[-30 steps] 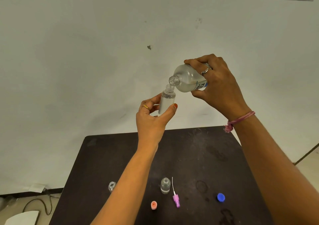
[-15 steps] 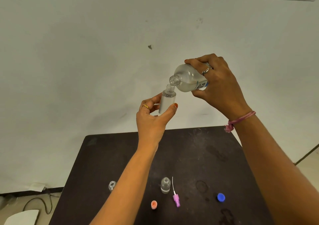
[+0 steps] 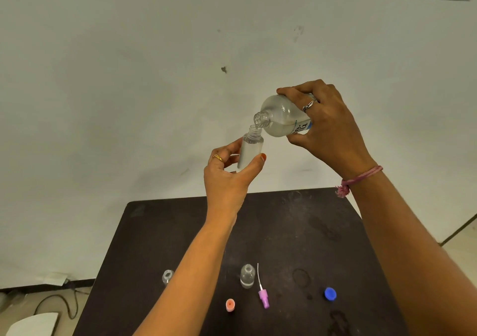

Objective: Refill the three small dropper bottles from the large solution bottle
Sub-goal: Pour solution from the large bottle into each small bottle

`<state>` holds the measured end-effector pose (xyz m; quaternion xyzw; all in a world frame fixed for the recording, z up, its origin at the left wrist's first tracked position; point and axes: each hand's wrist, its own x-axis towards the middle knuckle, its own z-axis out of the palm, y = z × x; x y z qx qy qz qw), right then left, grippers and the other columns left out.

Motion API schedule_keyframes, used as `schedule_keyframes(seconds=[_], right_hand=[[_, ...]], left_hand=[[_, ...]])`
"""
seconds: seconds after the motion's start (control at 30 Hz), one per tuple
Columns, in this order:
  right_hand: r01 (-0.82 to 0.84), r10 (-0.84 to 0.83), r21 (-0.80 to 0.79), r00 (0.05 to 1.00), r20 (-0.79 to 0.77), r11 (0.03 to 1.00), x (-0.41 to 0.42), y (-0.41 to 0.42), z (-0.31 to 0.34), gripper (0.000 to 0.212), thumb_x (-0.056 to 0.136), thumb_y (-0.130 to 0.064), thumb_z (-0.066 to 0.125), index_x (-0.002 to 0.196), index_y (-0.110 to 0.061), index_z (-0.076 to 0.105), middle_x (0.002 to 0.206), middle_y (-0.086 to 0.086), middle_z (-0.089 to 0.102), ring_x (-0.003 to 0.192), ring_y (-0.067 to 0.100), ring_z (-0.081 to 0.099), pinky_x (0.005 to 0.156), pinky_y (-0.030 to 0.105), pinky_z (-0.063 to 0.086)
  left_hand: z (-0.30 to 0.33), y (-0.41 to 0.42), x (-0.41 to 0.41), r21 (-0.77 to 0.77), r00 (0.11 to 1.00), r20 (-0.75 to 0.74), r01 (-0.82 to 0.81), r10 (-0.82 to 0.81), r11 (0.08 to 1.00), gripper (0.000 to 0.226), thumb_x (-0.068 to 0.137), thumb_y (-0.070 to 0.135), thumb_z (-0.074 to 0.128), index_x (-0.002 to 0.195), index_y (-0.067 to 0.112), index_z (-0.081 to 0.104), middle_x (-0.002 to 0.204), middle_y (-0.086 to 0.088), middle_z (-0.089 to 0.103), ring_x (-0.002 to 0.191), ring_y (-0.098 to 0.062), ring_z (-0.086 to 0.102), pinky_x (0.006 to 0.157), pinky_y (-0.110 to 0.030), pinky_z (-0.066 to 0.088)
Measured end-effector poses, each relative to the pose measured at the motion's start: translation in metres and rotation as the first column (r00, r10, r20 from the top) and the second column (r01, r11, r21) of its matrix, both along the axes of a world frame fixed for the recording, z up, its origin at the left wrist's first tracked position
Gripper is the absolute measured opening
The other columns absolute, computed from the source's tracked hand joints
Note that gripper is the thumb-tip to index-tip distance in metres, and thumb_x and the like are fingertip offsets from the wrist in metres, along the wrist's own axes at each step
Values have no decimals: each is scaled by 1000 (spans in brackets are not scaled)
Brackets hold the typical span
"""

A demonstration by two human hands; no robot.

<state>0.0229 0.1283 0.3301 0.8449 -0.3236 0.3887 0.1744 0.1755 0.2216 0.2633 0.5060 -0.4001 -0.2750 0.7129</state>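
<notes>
My right hand (image 3: 327,126) grips the large clear solution bottle (image 3: 280,116), tipped so its open mouth points down-left. Its mouth sits just above the neck of a small clear dropper bottle (image 3: 251,148) that my left hand (image 3: 229,178) holds upright between thumb and fingers, high above the table. Two more small open bottles stand on the dark table (image 3: 296,219): one (image 3: 247,275) near the middle, another (image 3: 167,277) partly hidden behind my left forearm.
On the table lie a pink spray nozzle with a thin white tube (image 3: 263,294), an orange-pink cap (image 3: 230,305) and a blue cap (image 3: 330,294). A pale wall rises behind. Cables and a white object (image 3: 33,324) lie on the floor at the left.
Almost nothing has moved; both hands hold the same pouring pose, with the large bottle's mouth over the small bottle's neck.
</notes>
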Motion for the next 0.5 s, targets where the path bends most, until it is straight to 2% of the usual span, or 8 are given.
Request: schedule_keyframes(seconds=[0.5], right_hand=[[0, 0, -10, 1000, 4, 1000, 0, 1, 0, 72, 63, -11, 83, 129, -16, 55, 116, 13, 56, 102, 30, 50, 78, 35, 48]], left_hand=[[-3, -1, -1, 16, 1000, -10, -6, 6, 1000, 38, 73, 27, 81, 102, 39, 59, 112, 6, 62, 100, -6, 59, 61, -4, 46]])
